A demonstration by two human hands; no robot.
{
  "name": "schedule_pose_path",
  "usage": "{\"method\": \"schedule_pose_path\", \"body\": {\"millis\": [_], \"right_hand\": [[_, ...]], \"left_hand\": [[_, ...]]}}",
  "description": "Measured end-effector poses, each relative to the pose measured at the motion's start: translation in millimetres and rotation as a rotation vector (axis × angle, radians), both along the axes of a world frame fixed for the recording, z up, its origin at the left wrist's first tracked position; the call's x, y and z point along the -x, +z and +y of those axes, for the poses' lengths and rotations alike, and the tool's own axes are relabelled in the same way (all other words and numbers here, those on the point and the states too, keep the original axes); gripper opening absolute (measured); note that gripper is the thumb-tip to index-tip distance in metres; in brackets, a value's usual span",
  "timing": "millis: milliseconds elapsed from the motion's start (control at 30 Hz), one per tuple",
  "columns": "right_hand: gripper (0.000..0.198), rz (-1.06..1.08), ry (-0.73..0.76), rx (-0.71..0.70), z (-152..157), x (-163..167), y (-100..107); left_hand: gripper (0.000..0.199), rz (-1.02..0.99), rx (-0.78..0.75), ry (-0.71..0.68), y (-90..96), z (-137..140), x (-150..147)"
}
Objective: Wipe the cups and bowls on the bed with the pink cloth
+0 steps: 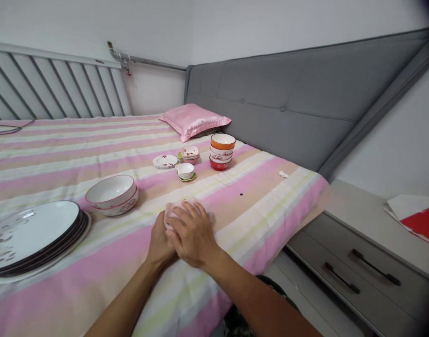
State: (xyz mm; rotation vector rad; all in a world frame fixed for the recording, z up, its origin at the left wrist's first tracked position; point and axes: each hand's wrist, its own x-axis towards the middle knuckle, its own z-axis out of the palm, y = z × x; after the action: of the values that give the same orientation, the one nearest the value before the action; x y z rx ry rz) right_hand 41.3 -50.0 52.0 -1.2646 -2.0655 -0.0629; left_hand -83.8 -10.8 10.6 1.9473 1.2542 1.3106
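Both my hands meet over the front of the bed around a pale pinkish cloth [169,208]. My left hand [159,241] is closed round its left side. My right hand [195,236] lies over the top with curled fingers pressing the cloth. Whether something is wrapped inside cannot be seen. Just beyond stand a stack of small white dishes on a green leaf-shaped dish [185,171], some small white plates [165,161] and square patterned dishes [190,153]. A stack of bowls [222,152], orange on top and red at the bottom, rises behind on the right.
Two large red-rimmed bowls [112,194] are nested on the left, beside a stack of oval plates [35,234]. A pink pillow [195,119] rests by the grey headboard [270,98]. Right of the striped bed is a drawer cabinet [358,262]. A small black piece [241,194] lies on the sheet.
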Motion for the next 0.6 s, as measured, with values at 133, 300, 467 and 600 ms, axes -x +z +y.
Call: {"method": "schedule_pose_path", "body": {"millis": [133,300,467,600], "right_hand": [[0.026,0.012,-0.013,-0.011,3,0,-2],[0.027,0.093,-0.071,0.011,8,-11,-3],[0.028,0.151,-0.093,0.025,9,-17,-2],[0.030,0.212,-0.082,-0.007,8,-17,-2]], "left_hand": [[0.035,-0.020,-0.025,-0.072,-3.6,2,0],[0.061,0.001,0.098,-0.266,-4.1,6,-2],[0.066,0.031,0.154,-0.237,-5.9,14,2],[0.068,-0.010,0.090,-0.221,-5.6,15,5]]}}
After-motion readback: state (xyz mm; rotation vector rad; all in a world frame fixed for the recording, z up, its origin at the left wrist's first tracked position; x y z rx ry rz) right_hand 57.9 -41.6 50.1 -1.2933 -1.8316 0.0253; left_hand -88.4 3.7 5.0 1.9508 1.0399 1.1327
